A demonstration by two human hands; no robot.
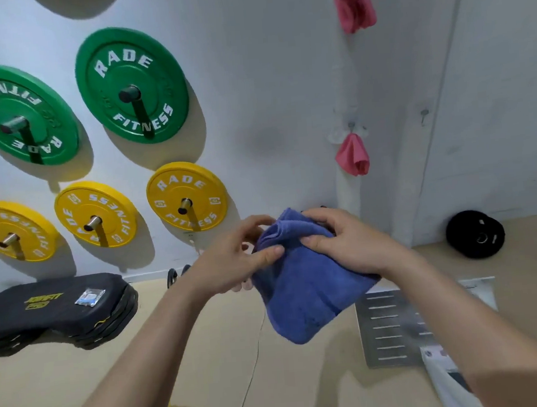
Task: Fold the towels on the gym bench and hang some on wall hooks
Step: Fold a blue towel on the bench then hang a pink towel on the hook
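I hold a folded blue towel (303,290) in the air in front of the wall, and it hangs down below my hands. My left hand (233,257) pinches its upper left edge between thumb and fingers. My right hand (344,242) grips its top from the right. Two pink towels hang on the white wall: one (352,155) on a hook (351,126) just above my hands, another (353,2) higher up. A bare hook (424,114) sticks out to the right of them. The gym bench is out of view.
Green (132,85) and yellow (187,197) weight plates hang on pegs at the left. Black pads (57,310) lie on the beige floor at the left, a black plate (475,233) at the right. A grey slotted metal sheet (389,325) lies under my right arm.
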